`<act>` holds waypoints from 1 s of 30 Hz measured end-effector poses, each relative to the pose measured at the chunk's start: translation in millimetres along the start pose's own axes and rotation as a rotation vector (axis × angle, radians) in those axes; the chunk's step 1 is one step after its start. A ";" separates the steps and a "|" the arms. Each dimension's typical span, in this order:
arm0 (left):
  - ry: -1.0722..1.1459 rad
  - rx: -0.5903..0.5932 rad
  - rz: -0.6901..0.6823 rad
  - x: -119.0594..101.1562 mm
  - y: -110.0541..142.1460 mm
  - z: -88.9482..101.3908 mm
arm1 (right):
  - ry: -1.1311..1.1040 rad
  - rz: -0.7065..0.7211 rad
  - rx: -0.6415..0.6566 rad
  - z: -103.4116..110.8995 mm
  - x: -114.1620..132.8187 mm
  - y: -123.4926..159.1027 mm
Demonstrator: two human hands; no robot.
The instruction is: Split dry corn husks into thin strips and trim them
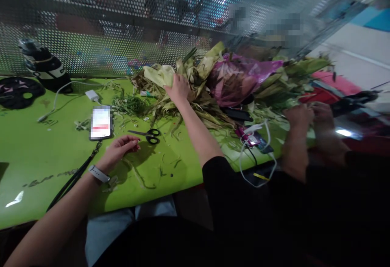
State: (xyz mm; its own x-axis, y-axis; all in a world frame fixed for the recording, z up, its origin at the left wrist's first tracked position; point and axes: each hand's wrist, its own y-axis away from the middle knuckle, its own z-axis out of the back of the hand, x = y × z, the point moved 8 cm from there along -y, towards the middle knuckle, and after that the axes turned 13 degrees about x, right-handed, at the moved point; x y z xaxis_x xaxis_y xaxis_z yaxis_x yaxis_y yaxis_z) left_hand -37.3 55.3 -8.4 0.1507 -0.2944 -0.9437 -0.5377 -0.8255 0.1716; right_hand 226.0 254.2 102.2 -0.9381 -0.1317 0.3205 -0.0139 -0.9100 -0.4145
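My right hand reaches into a heap of dried corn husks, its fingers closed on a broad pale corn husk. Nearer to me, my left hand hovers over the green table with its fingers curled in; whether anything sits between them I cannot make out. Just beyond it lie black-handled scissors, blades pointing left. A small pile of green shreds rests left of the husks. To the right of my right hand, a pink plastic bag full of husks leans on the heap.
A lit phone with a strap, a white cable, a black bottle and a black mask-like item are at left. At right, another person's hands work beside cables and a power bank. A perforated metal screen stands behind.
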 end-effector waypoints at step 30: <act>-0.152 -0.170 -0.146 -23.3 16.8 -13.1 | -0.224 0.123 -0.340 66.6 -23.2 115.4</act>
State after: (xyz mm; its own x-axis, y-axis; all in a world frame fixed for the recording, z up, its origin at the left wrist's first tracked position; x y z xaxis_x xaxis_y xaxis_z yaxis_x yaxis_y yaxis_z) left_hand -39.0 41.9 20.1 0.0833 -0.1018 -0.9913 -0.3706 -0.9266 0.0640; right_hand 269.2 126.1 103.7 -0.8420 -0.3474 0.4129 -0.0551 -0.7058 -0.7063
